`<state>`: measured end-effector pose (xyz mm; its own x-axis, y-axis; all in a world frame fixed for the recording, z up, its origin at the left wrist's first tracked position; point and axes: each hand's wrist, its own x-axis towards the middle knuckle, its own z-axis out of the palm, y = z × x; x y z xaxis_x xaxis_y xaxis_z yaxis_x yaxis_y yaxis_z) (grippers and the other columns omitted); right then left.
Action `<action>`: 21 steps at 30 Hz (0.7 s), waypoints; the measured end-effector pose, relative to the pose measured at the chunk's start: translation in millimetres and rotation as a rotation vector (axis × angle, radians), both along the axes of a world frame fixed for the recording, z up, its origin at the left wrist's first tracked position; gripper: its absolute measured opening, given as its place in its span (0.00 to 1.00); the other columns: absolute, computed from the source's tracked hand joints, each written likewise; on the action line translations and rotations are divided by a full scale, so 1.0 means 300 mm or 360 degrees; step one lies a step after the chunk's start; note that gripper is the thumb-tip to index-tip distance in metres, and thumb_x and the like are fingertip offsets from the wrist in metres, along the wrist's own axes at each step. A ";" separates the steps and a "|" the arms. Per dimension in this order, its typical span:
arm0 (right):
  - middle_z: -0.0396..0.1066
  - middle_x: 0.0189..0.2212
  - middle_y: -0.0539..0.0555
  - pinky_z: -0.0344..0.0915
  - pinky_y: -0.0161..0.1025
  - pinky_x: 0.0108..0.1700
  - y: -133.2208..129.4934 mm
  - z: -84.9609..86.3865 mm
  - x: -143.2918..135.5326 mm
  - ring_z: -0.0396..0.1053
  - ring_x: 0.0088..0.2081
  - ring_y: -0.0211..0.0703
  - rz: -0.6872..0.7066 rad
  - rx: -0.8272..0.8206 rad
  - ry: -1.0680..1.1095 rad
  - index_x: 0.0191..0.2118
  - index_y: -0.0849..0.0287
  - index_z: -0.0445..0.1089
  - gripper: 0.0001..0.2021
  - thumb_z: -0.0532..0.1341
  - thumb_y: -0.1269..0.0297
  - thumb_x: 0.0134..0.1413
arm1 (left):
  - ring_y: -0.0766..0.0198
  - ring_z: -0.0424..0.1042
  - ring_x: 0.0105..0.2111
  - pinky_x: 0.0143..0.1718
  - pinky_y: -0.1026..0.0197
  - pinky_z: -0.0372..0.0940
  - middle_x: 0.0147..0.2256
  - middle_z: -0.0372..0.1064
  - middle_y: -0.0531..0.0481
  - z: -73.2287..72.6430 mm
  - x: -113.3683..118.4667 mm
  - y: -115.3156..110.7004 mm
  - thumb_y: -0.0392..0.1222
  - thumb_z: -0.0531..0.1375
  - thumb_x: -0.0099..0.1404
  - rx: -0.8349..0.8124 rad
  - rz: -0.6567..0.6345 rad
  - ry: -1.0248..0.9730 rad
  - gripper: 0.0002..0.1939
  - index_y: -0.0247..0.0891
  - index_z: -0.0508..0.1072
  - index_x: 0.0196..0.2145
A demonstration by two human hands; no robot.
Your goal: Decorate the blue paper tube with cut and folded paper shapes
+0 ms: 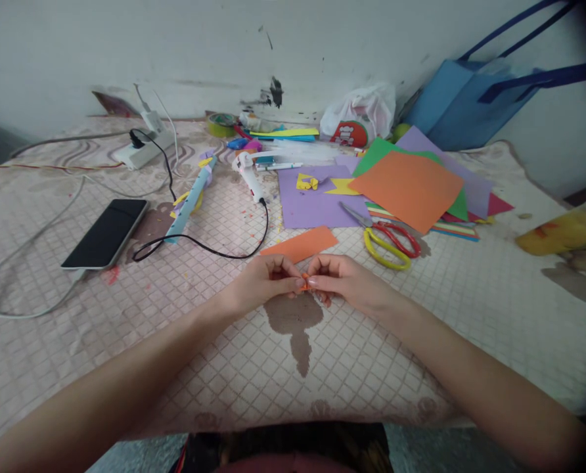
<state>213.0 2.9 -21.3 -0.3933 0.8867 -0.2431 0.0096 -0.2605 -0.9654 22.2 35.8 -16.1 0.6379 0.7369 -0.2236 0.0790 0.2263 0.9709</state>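
Observation:
Both my hands meet over the front middle of the table, pinching a small orange paper piece (305, 282) between thumbs and fingertips. My left hand (266, 284) is closed on its left side. My right hand (352, 281) is closed on its right side. Most of the piece is hidden by the fingers, so its exact shape does not show. Just beyond my fingers lies an orange paper strip (305, 244). Scissors (389, 246) with one yellow and one red handle rest to the right of the strip, blades pointing away to the left.
A white glue gun (248, 176) with a black cord lies behind my hands. At left are a phone (106, 233) on a cable and a decorated light-blue paper stick (192, 200). Coloured paper sheets (408, 187), a plastic bag (359, 118) and a blue bag (463, 98) fill the back right.

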 end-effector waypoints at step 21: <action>0.65 0.22 0.47 0.60 0.31 0.23 0.002 -0.006 0.000 0.62 0.22 0.31 -0.0026 -0.0011 0.0022 0.30 0.60 0.66 0.08 0.62 0.61 0.52 | 0.70 0.70 0.28 0.32 0.65 0.65 0.28 0.71 0.51 -0.029 0.004 -0.012 0.39 0.65 0.55 0.0056 0.0115 -0.0149 0.11 0.33 0.67 0.31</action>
